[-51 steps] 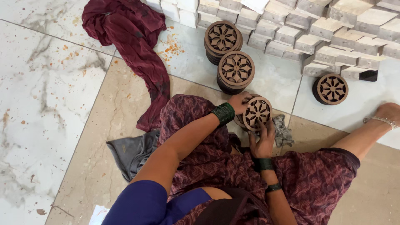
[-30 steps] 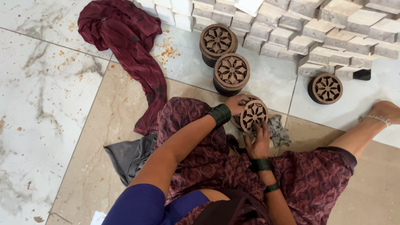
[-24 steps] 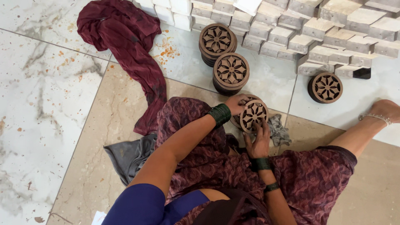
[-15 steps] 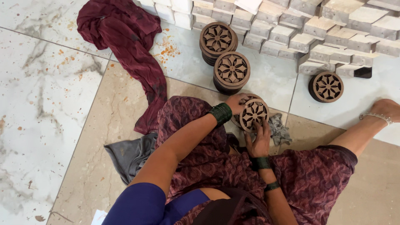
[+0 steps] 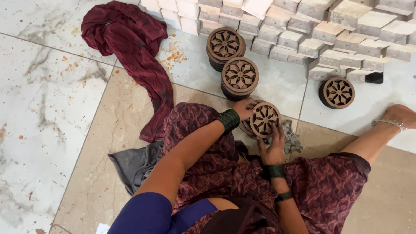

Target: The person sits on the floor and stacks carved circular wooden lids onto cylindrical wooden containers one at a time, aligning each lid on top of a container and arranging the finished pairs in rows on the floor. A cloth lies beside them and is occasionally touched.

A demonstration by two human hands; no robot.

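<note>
Right hand (image 5: 274, 147): fingers curled up round the lower edge of a carved wooden disc (image 5: 264, 119), gripping it from below; dark bangles on the wrist.
Left hand (image 5: 245, 108): fingers closed on the disc's left rim, thumb on the edge; a stack of green bangles at the wrist.
Carved wooden disc: round, brown, with a cut-through flower pattern, held tilted between both hands above the knee; more brown discs seem to lie just under it, partly hidden.
Grey rag (image 5: 291, 138): crumpled, just right of the right hand's fingers, on the floor.
Grey cloth (image 5: 132, 164): flat on the tan tile, well left of the hands.
Near stack of discs (image 5: 239, 78): same flower pattern, just beyond the left hand's fingers.
Far stack of discs (image 5: 224, 47): behind the near stack, touching it.
Lone disc stack (image 5: 337, 92): to the right of the fingers, apart, on the white tile.
Maroon cloth (image 5: 134, 52): long, rumpled, beyond and left of the hands.
Pale blocks (image 5: 329, 32): small rectangular, piled in rows farthest off, no labels to be made out.
</note>
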